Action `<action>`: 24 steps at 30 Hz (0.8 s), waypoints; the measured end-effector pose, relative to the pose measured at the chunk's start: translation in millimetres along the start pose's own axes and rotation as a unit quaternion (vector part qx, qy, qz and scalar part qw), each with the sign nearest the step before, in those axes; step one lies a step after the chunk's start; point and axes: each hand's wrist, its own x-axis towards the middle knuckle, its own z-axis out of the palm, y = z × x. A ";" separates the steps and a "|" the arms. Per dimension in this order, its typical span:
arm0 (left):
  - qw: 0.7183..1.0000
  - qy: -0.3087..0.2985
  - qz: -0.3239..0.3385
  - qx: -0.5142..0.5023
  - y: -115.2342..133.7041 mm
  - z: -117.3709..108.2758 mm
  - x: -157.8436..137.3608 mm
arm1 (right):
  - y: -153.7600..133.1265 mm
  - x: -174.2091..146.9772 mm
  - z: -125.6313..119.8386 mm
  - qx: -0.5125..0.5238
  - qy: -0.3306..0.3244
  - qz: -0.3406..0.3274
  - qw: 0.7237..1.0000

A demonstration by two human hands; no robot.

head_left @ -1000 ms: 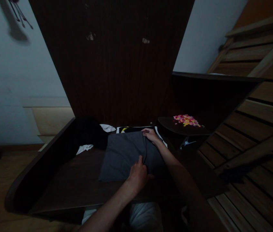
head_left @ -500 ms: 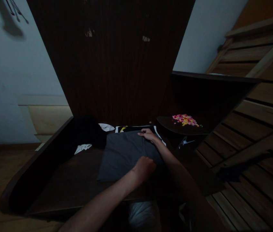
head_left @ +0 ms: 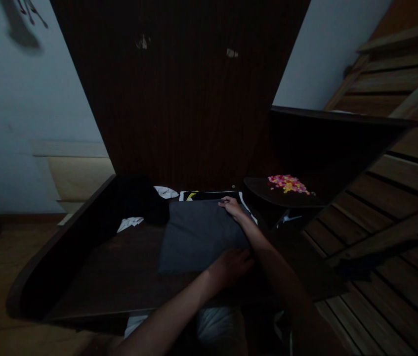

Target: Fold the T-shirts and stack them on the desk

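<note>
A dark grey folded cloth (head_left: 194, 237), apparently a garment, lies on the dark wooden desk top (head_left: 120, 282). My right hand (head_left: 233, 206) rests on its far edge near the right corner, fingers stretched to the left. Closer to me, my left hand (head_left: 231, 267) is at the cloth's near right edge, its fingers reaching rightward and slightly apart. Dim light blurs the left fingertips. Under the far edge, a black piece with a white border and yellow print (head_left: 212, 196) sticks out.
Black cloth (head_left: 138, 200) and white pieces (head_left: 130, 224) lie at the left, beside a raised side panel (head_left: 61, 247). On the right, a rounded shelf (head_left: 261, 190) holds a pile of small pink and yellow pieces (head_left: 288, 184). Wooden slats (head_left: 397, 183) stand farther right.
My left hand has moved right and slightly down, its fist-like shape loosening into extended fingers. The crease on the cloth's right side looks flatter. My right hand stays at the far edge.
</note>
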 end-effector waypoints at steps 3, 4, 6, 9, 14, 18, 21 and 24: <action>0.989 0.099 -0.069 -0.089 -11.0 -14.0 -18.6 | 1.0 -4.1 -3.7 -0.008 -0.013 0.019 1.000; 0.977 0.142 -0.122 -0.102 -18.7 -22.0 -27.8 | 0.4 -4.9 -5.5 -0.020 -0.016 0.022 0.999; 0.943 0.215 -0.234 -0.104 -39.8 -38.5 -50.6 | -3.5 -5.8 -8.3 -0.060 -0.013 0.008 0.998; 0.859 0.281 -0.424 -0.055 -76.8 -53.5 -89.3 | -17.3 -6.7 -3.0 -0.150 0.021 -0.080 0.985; 0.772 0.209 -0.582 -0.143 -116.2 -48.6 -131.9 | -53.9 -11.0 54.5 -0.274 -0.036 -0.228 0.934; 0.733 0.185 -0.591 -0.281 -123.5 -45.4 -139.0 | -75.9 -11.1 124.5 -0.310 -0.178 -0.240 0.903; 0.733 0.172 -0.551 -0.360 -121.5 -46.9 -142.2 | -84.6 -6.0 162.0 -0.343 -0.260 -0.197 0.881; 0.740 0.171 -0.510 -0.405 -110.9 -47.9 -150.3 | -90.0 1.9 179.8 -0.358 -0.307 -0.165 0.866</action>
